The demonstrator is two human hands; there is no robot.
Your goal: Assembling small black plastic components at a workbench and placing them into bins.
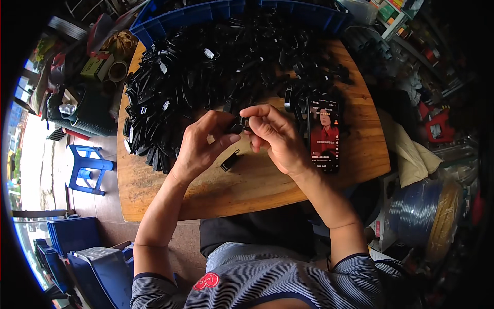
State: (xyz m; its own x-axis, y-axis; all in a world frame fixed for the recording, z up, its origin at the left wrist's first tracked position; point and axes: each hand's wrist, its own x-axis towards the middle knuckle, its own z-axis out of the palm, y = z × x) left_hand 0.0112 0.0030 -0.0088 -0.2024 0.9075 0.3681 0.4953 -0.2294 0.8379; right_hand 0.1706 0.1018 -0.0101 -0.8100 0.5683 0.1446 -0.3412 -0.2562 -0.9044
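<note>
Over the middle of the wooden table (206,198), my left hand (203,144) and my right hand (275,139) meet around a small black plastic piece (239,125). My fingers cover much of it, so its exact kind is hard to make out. Both hands are closed on it from either side, fingertips pinched. Just below, between my wrists, a single black clip-like part (230,161) lies on the bare wood. A big heap of similar black parts (216,72) spreads across the far half of the table, right behind my fingers.
A phone (324,134) with a lit screen stands right of my right hand. Blue crates (190,18) border the heap at the back. A blue stool (88,167) is on the floor at left. Wrapped spools (424,216) and a beige cloth (411,154) are at right.
</note>
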